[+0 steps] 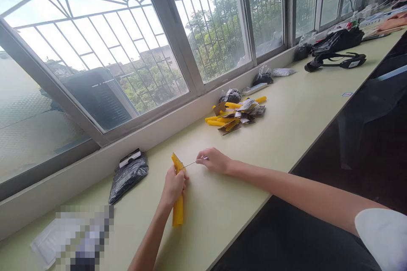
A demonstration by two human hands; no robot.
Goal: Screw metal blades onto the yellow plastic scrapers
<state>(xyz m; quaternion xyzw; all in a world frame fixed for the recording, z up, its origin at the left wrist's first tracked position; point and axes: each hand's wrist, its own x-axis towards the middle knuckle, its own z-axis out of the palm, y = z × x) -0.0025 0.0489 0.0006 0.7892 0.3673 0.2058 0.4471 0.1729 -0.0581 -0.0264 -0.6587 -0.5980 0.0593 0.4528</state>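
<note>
A long yellow plastic piece (178, 214) stands out from both sides of my left hand (174, 183), whose fingers are wrapped around its middle. To the right, my right hand (213, 161) is closed on a thin screwdriver (190, 164) with a slim metal shaft. The shaft points left, and its tip meets the upper part of the yellow piece, just above my left fingers. Part of the screwdriver's handle shows between my right fingers; the rest is hidden in the hand.
Further along the table (273, 135) lies a pile of yellow tubes (222, 120) with cardboard scraps. A black plastic-wrapped package (130, 175) lies at left by the window ledge. Black headgear (337, 61) and bags sit farther right. The table's front edge runs diagonally below my right arm.
</note>
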